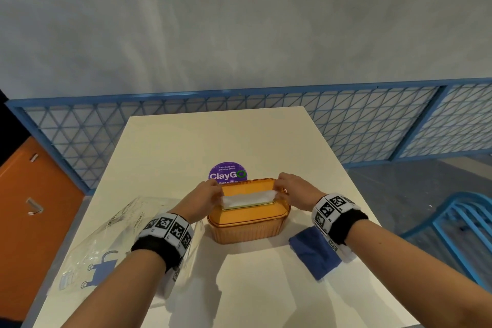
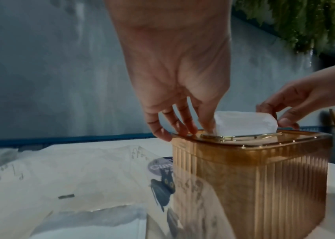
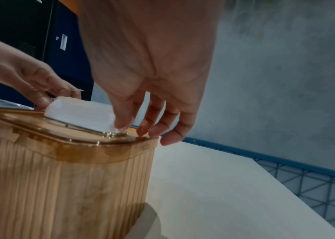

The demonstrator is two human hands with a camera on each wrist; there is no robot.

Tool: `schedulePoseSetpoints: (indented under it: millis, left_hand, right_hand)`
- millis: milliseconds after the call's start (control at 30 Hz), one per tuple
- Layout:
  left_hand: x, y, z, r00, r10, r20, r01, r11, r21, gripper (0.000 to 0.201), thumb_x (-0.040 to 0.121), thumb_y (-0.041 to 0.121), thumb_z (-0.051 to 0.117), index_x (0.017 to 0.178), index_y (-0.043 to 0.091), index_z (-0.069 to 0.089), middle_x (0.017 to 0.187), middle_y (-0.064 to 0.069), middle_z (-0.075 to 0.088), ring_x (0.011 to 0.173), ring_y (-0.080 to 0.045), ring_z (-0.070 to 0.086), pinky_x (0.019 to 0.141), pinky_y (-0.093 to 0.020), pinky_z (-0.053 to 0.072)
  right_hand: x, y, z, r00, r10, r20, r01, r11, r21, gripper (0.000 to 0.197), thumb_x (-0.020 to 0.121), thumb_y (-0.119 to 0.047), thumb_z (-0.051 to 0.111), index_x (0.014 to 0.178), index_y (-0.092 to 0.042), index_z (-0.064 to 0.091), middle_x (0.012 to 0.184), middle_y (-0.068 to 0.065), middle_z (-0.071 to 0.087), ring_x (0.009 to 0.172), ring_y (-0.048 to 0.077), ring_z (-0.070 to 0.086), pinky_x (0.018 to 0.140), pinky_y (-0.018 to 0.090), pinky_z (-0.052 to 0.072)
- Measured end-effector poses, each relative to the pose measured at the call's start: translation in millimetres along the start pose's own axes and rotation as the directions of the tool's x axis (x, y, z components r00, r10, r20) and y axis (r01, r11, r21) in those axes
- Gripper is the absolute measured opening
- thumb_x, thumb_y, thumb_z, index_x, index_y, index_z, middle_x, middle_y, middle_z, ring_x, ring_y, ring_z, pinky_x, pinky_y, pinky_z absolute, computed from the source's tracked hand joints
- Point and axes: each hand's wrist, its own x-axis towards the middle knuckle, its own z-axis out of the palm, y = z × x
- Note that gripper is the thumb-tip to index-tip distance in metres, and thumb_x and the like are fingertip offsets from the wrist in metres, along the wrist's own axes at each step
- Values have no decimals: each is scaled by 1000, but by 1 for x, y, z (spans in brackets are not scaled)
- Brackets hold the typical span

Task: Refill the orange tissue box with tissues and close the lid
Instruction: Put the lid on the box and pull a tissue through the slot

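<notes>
My left grip [image 1: 205,196] and right grip [image 1: 288,185] each pinch one end of the white tissue [image 1: 247,198] standing from the slot of the lidded orange box [image 1: 247,224], directly beneath, on the worktop [image 1: 239,136].

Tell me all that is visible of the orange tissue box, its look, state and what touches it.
The orange tissue box is translucent amber plastic with ribbed walls and rounded corners. It stands upright on the white table. Its lid sits closed, with a gold-rimmed slot. A white tissue sticks up through the slot; the left hand and the right hand pinch its two ends, fingertips near the lid.
</notes>
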Motion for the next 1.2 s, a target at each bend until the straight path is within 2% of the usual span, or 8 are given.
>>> schedulePoseSetpoints:
  millis: [100,200,367,467,600,800,967,1200]
  left_hand:
    - [1,4,-4,998,-48,-48,46,998,-51,11,93,7,51,97,7,61,107,-6,55,103,-23,53,85,-24,41]
    - [-1,5,-6,988,-100,-116,80,983,-168,7,93,11,53,88,15,51,94,-1,54,90,-18,51,73,-22,39]
    - [-2,10,-9,993,-103,-61,93,986,-138,19,91,10,56,107,2,60,100,0,51,93,-13,45,79,-19,33]
    - [-1,8,-9,986,-157,-57,145,974,-176,5,91,11,55,93,7,57,97,-7,57,90,-16,48,75,-23,36]
    - [0,1,-9,975,-211,-65,183,938,-293,13,92,10,54,80,12,50,85,-5,58,80,-17,50,65,-20,38]
    - [-2,1,-7,973,-223,-67,171,878,-446,8,93,10,54,85,11,54,76,4,56,69,-5,49,59,-16,39]
    - [1,-3,-4,955,-271,-118,173,836,-520,23,94,9,51,72,17,49,72,1,54,73,-18,49,60,-22,39]
    - [1,-8,-3,959,-264,-98,184,851,-492,11,90,14,59,101,10,58,96,-3,55,90,-17,49,74,-22,39]
  right_hand:
    - [2,1,1,995,55,-84,-48,996,81,22,96,-17,47,109,-4,59,112,12,58,97,24,53,84,30,41]
    - [4,3,1,978,139,-153,-106,973,206,18,95,-13,47,102,-2,60,105,15,64,85,21,53,80,33,45]
    - [4,4,1,989,103,-103,-80,974,212,21,92,-15,53,108,-3,60,113,13,60,91,21,51,81,27,39]
    - [5,4,3,989,109,-103,-88,978,188,24,95,-19,50,110,-2,59,114,14,58,95,23,50,81,26,35]
    - [9,3,3,970,176,-167,-122,949,290,17,93,-12,50,100,-1,61,106,17,64,87,22,50,76,30,38]
    - [9,3,6,971,170,-167,-112,944,310,19,93,-17,53,103,-3,61,105,14,63,88,20,51,76,29,38]
    - [11,2,5,963,191,-192,-120,938,326,12,92,-13,51,96,-8,62,100,11,64,86,22,51,74,30,39]
    - [15,3,8,952,240,-191,-152,911,384,22,93,-16,53,107,-1,61,111,16,62,94,24,53,78,26,37]
